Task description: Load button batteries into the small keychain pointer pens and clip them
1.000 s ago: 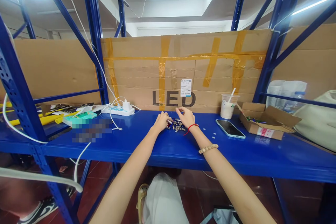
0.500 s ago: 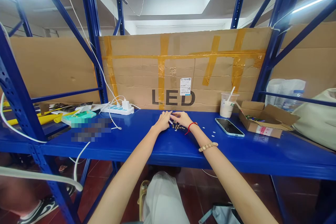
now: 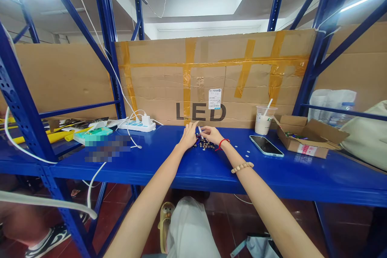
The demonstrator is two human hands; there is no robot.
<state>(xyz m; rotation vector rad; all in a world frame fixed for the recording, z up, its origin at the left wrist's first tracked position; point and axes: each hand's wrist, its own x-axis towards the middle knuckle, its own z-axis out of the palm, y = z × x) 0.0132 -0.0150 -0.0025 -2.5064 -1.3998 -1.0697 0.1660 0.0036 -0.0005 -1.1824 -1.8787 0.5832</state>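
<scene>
My left hand (image 3: pixel 189 135) and my right hand (image 3: pixel 211 134) meet over a heap of several small metal parts (image 3: pixel 203 144) on the blue shelf (image 3: pixel 187 165). A small white-tipped part (image 3: pixel 199 129) is pinched between the fingertips of both hands, just above the heap. My left fingers point up and forward. My right wrist carries a red string, and a bead bracelet sits further down the forearm. What the small part is stays too tiny to tell.
A taped cardboard sheet marked LED (image 3: pixel 211 80) backs the shelf. To the right are a plastic cup with a straw (image 3: pixel 263 120), a phone (image 3: pixel 266 146), a few loose discs (image 3: pixel 247 153) and an open cardboard box (image 3: pixel 305 139). To the left is a power strip (image 3: pixel 136 125) with white cables.
My hands have come together over the heap and lifted a small part between the fingertips. My left fingers have risen from the shelf.
</scene>
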